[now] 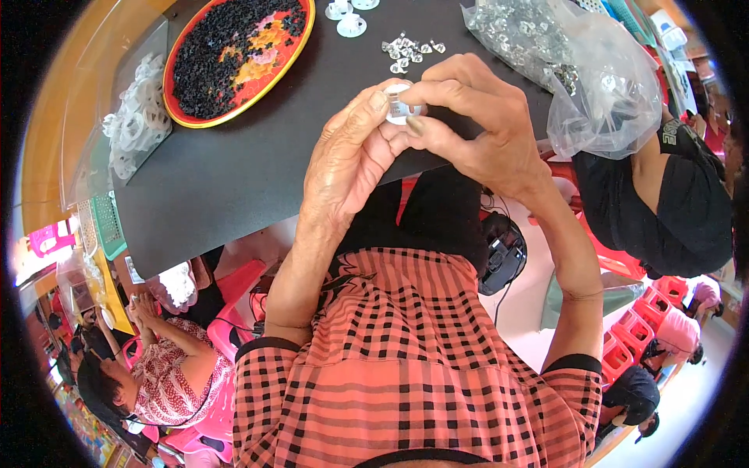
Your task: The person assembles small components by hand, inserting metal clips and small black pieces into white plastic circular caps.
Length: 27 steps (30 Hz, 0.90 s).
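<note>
Above the table's near edge, my left hand [353, 140] grips a small round white plastic part [397, 111] between thumb and fingers. My right hand [476, 117] meets it from the other side, thumb and forefinger pinched at the part's edge. Whether the right fingertips also hold a smaller piece is hidden. Just beyond my hands lies a loose cluster of small clear plastic pieces [404, 53]. Farther back are a few similar white round parts [351, 26].
A red and yellow round tray [181, 115] heaped with small black pieces stands at left, beside a bag of white rings [139, 117]. At right lies a clear plastic bag [601, 101] of clear pieces on the dark table [226, 187]. Other people sit on both sides.
</note>
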Each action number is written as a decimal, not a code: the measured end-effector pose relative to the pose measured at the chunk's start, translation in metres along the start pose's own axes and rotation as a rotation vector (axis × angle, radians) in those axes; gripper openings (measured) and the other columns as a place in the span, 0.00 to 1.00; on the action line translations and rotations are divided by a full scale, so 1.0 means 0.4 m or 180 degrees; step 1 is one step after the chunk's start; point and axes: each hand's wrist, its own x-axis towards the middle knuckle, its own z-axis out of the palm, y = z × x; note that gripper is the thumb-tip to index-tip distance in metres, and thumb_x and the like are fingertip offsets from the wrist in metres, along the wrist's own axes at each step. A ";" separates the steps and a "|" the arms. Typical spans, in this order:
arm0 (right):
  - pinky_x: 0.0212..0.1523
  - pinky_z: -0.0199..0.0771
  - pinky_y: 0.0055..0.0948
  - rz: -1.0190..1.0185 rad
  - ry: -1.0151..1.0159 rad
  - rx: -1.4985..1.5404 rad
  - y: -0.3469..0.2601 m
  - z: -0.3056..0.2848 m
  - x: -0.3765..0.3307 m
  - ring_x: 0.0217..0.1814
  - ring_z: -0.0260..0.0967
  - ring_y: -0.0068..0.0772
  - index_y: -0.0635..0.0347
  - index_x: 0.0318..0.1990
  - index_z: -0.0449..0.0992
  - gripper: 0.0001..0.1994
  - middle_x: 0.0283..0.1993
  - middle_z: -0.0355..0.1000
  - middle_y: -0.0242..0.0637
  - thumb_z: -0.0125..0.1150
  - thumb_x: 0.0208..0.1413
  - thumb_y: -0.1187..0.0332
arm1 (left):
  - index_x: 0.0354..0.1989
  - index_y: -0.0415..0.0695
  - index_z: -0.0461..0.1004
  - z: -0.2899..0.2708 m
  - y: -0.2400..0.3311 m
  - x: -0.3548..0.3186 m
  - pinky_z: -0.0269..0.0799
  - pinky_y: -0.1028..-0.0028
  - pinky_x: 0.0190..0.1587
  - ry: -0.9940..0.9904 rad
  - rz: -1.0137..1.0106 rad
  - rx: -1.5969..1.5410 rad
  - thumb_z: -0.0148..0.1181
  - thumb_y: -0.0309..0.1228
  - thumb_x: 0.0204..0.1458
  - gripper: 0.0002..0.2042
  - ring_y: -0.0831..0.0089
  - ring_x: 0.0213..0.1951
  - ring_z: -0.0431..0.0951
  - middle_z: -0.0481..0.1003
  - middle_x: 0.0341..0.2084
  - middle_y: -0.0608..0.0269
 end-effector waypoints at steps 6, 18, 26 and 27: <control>0.37 0.66 0.29 -0.0155 -0.0110 -0.0244 0.004 -0.009 0.007 0.33 0.67 0.31 0.55 0.34 0.78 0.11 0.30 0.69 0.29 0.66 0.39 0.73 | 0.50 0.30 0.65 0.011 0.004 -0.004 0.74 0.70 0.47 0.0047 -0.0012 -0.0047 0.48 0.31 0.60 0.16 0.67 0.42 0.76 0.72 0.40 0.52; 0.38 0.64 0.30 -0.0073 -0.0398 -0.0719 -0.012 -0.013 0.026 0.34 0.67 0.32 0.56 0.31 0.76 0.07 0.30 0.69 0.30 0.64 0.40 0.71 | 0.50 0.31 0.66 0.018 -0.002 -0.005 0.74 0.72 0.45 0.0367 0.0143 0.0463 0.49 0.32 0.60 0.16 0.70 0.41 0.75 0.73 0.40 0.54; 0.38 0.70 0.29 0.0295 0.0031 -0.0125 0.000 -0.007 0.017 0.36 0.70 0.36 0.60 0.34 0.77 0.09 0.32 0.72 0.37 0.61 0.41 0.76 | 0.50 0.31 0.65 0.005 0.004 0.001 0.75 0.70 0.42 0.0058 -0.0013 0.0110 0.48 0.32 0.60 0.16 0.69 0.36 0.77 0.73 0.36 0.53; 0.38 0.70 0.29 0.0287 0.0024 -0.0132 -0.003 -0.003 0.019 0.36 0.70 0.36 0.60 0.34 0.77 0.09 0.32 0.72 0.37 0.61 0.41 0.76 | 0.50 0.31 0.65 0.005 0.005 0.002 0.75 0.70 0.42 0.0103 0.0003 0.0044 0.48 0.31 0.60 0.16 0.70 0.36 0.76 0.73 0.36 0.54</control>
